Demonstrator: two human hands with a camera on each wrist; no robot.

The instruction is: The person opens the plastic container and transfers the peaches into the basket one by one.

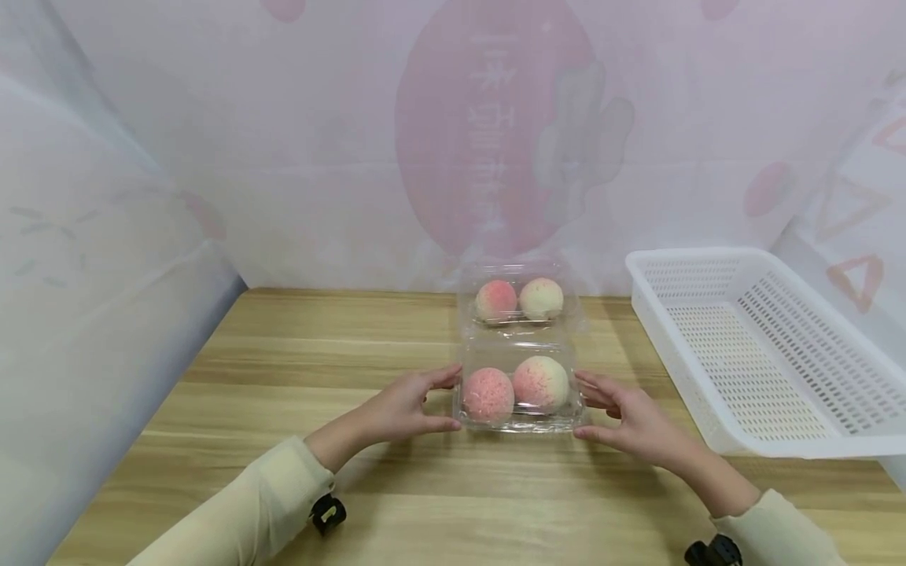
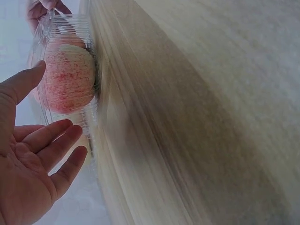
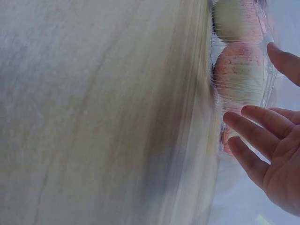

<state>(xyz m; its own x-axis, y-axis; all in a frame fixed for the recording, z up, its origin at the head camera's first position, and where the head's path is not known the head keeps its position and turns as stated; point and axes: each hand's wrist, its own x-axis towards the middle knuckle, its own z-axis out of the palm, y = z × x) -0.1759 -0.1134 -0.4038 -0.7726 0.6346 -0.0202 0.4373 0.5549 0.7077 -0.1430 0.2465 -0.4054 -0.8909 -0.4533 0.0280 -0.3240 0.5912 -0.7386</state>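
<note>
So yeah, both hands are round the front clear plastic box (image 1: 527, 425), near the middle of the tabletop (image 1: 297, 354). Left hand (image 1: 403, 405) is at its left side, right hand (image 1: 640, 428) at its right, fingers spread and loose, thumbs apart; can't tell if every fingertip actually touches. Inside: a pink ball (image 1: 488, 395) and a pink-and-cream ball (image 1: 541, 384). Another clear box (image 1: 520, 271) sits right behind, at the back edge; white basket (image 1: 679, 369) by the right edge.

Left hand (image 2: 27, 173), right hand (image 3: 283, 164) cut off (wrist views).
</note>
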